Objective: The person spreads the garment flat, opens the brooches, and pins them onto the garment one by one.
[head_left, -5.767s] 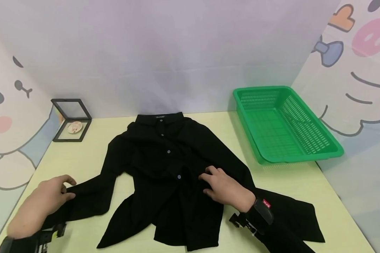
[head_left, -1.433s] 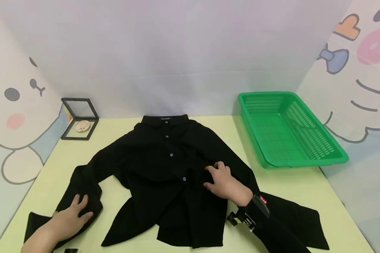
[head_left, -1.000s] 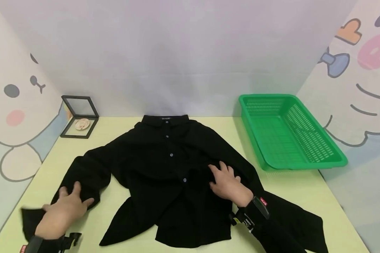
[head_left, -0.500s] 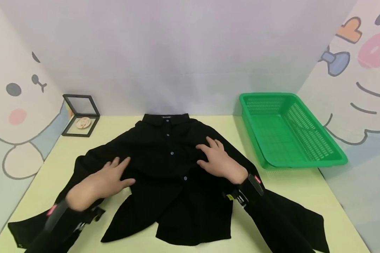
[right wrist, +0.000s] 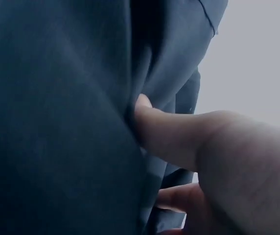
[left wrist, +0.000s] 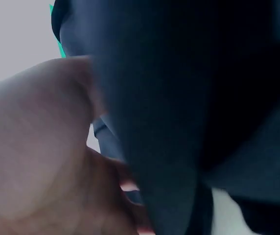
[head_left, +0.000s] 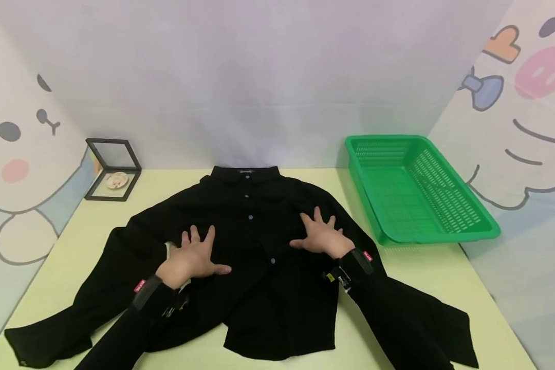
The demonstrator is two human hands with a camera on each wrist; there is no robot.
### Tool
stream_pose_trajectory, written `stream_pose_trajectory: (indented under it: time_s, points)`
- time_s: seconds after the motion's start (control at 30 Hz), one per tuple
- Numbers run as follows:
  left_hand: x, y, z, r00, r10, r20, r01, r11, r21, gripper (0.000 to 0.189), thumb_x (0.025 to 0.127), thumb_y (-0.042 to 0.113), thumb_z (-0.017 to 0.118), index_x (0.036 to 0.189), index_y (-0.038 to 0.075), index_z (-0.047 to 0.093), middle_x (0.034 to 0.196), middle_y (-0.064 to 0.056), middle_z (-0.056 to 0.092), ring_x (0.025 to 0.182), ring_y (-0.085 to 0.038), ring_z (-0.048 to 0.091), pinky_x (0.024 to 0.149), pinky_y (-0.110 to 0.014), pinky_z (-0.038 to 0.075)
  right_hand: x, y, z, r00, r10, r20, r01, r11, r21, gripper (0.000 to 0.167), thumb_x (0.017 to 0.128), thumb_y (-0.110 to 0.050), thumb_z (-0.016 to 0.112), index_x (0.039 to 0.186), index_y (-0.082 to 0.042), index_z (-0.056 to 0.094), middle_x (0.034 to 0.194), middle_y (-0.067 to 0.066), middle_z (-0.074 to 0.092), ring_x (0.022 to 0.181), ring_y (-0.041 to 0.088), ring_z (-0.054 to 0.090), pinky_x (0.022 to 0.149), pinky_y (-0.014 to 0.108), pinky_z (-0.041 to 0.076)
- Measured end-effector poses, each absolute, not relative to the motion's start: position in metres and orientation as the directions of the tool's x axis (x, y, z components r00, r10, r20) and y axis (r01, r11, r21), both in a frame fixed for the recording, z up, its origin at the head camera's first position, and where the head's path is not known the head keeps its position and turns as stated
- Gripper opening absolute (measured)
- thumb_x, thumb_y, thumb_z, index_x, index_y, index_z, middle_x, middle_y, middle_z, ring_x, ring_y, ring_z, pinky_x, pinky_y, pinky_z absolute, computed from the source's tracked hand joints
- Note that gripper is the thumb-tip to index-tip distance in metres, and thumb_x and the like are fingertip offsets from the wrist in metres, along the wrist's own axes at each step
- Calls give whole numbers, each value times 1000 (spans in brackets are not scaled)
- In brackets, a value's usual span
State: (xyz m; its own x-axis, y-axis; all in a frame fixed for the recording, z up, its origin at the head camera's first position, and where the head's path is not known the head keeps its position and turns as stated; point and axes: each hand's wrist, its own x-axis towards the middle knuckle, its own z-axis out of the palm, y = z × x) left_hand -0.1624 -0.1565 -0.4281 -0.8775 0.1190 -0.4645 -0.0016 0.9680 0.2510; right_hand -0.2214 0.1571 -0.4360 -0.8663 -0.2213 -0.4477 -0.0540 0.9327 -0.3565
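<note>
A black button-up shirt (head_left: 277, 318) lies front up on the table, its collar toward the back wall and its sleeves spread to both sides. My left hand (head_left: 191, 259) rests with spread fingers on the left side of the shirt's body. On the other side of the button line, my right hand (head_left: 321, 236) touches the chest, fingers also spread. In the left wrist view, folds of dark cloth (left wrist: 164, 122) hide the ends of the left fingers. The right wrist view shows the right thumb (right wrist: 174, 134) against a crease in the fabric.
A green plastic basket (head_left: 374, 205) stands at the back right. A black hinged display frame (head_left: 131, 186) with a small round pale item (head_left: 117, 180) stands open at the back left. White printed sheets wall in the pale yellow table (head_left: 444, 277) at the back and sides.
My left hand has left the left sleeve and moved right onto the shirt's body. That sleeve now stretches farther out to the lower left. My right hand has shifted up the chest, fingers spreading.
</note>
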Motion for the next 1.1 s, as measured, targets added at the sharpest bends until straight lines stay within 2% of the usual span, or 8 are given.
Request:
stream_pose_trajectory:
  time_s: [0.17,0.3,0.47,0.6,0.77,0.9,1.0,1.1]
  points:
    - [-164,-158,-429,-920,145,-365,56,969,243,94,95,50,71,163,3,25,162,-40,19,147,-61,25,110,-76,32,-223,167,-438,-905,-231,-358,-82,919,-386,79,102,-41,65,164,-13,26,172,25,2,151,62,-3,119,77,9]
    - [-139,-162,-424,-929,201,-311,129,963,236,79,96,43,72,157,3,40,157,-35,38,140,-57,42,103,-69,45,-194,172,-441,-933,-290,-212,-199,909,-367,64,102,-31,66,156,-5,42,165,32,22,150,62,12,120,71,22]
    - [-103,-173,-414,-913,226,-341,151,961,232,67,93,43,76,146,6,56,150,-29,51,131,-49,55,93,-62,53,-140,176,-433,-922,-374,-96,-329,892,-311,52,95,-22,77,139,0,60,146,31,52,138,54,46,109,61,45]
    - [-82,-177,-411,-905,211,-370,103,951,291,50,90,43,79,125,10,64,131,-21,60,99,-33,68,72,-49,56,-110,176,-425,-924,-372,-91,-329,891,-312,43,90,-16,82,128,-3,66,124,18,63,110,36,63,88,46,55]
    - [-65,-173,-420,-882,257,-394,93,916,391,48,77,43,90,99,18,56,90,-1,55,72,-16,54,63,-38,46,-88,172,-422,-902,-408,-140,-341,873,-350,27,86,-18,85,106,-9,70,94,5,57,77,17,52,63,33,45]
    - [-58,-164,-429,-867,303,-397,137,909,394,61,64,34,98,101,17,52,87,-1,52,73,-19,51,62,-40,45,-77,169,-424,-826,-487,-283,-390,857,-337,46,78,-30,91,111,-11,65,95,1,51,78,16,43,63,31,41]
    - [-53,-160,-434,-887,308,-345,181,918,354,43,72,19,90,91,17,51,80,0,48,66,-17,45,56,-37,41,-71,166,-426,-797,-507,-327,-431,858,-280,51,72,-31,95,108,-15,62,96,-1,46,81,18,37,64,30,37]
    - [-51,-163,-433,-904,329,-275,229,912,340,30,81,6,75,77,20,49,70,4,44,58,-11,39,53,-30,35,-70,166,-428,-801,-504,-321,-431,860,-273,32,76,-22,91,88,-19,61,88,-4,43,78,18,35,64,28,34]
